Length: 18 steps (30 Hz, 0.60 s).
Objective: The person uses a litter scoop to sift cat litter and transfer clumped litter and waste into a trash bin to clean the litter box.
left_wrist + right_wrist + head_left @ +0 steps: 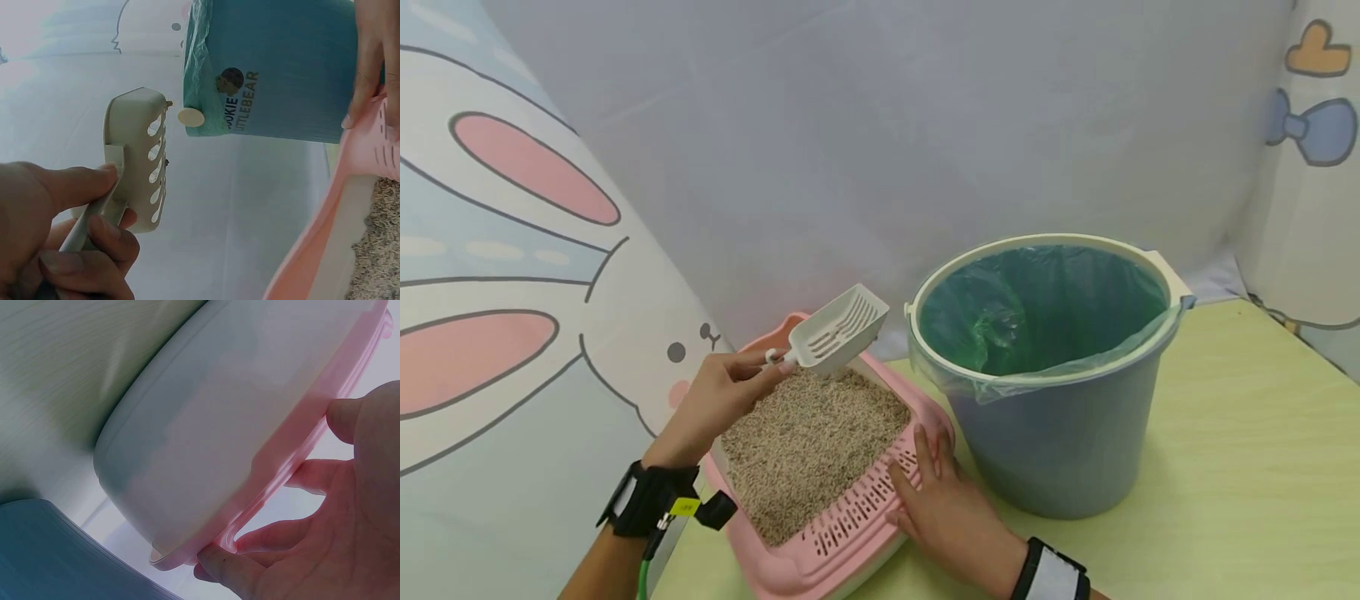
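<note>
My left hand grips the handle of a pale slotted litter scoop, raised over a litter box. In the left wrist view the thumb lies along the handle and fingers curl beneath it; small brown bits cling to the slotted face of the scoop. The litter box has a pink rim and a whitish base, and holds grainy beige litter. On the rim's perforated front corner rests my right hand, fingers spread. The right wrist view shows its fingertips touching the pink edge.
A blue-grey bucket lined with a green translucent bag stands right of the litter box, close to its corner. Both stand on a pale yellow-green table. Behind hangs a grey-white cloth; a rabbit-print panel borders the left side.
</note>
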{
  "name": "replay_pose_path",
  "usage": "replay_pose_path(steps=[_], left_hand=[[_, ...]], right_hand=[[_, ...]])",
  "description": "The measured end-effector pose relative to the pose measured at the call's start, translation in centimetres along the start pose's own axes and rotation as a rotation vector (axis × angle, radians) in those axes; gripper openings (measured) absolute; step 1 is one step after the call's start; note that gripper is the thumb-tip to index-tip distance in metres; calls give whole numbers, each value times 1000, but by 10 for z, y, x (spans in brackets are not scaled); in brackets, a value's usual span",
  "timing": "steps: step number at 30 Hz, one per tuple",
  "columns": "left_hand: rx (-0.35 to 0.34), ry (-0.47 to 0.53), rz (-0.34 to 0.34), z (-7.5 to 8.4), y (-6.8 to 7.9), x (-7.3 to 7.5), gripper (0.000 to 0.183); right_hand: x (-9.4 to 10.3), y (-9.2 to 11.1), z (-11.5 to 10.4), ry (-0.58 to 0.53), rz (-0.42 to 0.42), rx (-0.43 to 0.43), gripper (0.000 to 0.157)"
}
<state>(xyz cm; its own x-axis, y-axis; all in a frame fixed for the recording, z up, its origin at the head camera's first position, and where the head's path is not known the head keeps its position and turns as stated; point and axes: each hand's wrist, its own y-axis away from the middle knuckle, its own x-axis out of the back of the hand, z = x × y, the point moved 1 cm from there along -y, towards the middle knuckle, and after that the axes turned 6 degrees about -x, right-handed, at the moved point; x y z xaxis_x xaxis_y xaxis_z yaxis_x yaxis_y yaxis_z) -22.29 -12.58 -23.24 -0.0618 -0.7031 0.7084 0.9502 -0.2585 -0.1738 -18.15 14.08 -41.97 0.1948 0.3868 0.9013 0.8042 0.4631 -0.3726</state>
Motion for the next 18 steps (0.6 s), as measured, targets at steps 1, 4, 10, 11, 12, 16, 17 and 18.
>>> replay_pose_path(steps=[1, 4, 10, 11, 12, 16, 17, 18], left_hand=[[-26, -17, 1, 6, -4, -1, 33], [-91, -87, 15, 28, -17, -7, 35], [-373, -312, 106, 75, -44, -38, 38], [-452, -379, 126, 81, -48, -45, 36], [-542, -455, 149, 87, -51, -51, 35], [-895, -913, 279, 103, -60, -77, 31], [-977, -1047, 312, 105, -62, -84, 31], [-1053, -1167, 343, 107, -64, -90, 31]], right_hand=[[0, 0, 0, 2, 6, 1, 54], [-2, 1, 1, -7, 11, -2, 55], [-3, 0, 0, -32, -44, -23, 58], [-3, 0, 0, -31, -45, -21, 58], [-3, 0, -1, -26, -41, -18, 58], [-1, 1, -1, -9, -13, -8, 56], [0, 1, -1, 7, 7, 2, 55], [1, 1, 0, 21, 22, 8, 55]])
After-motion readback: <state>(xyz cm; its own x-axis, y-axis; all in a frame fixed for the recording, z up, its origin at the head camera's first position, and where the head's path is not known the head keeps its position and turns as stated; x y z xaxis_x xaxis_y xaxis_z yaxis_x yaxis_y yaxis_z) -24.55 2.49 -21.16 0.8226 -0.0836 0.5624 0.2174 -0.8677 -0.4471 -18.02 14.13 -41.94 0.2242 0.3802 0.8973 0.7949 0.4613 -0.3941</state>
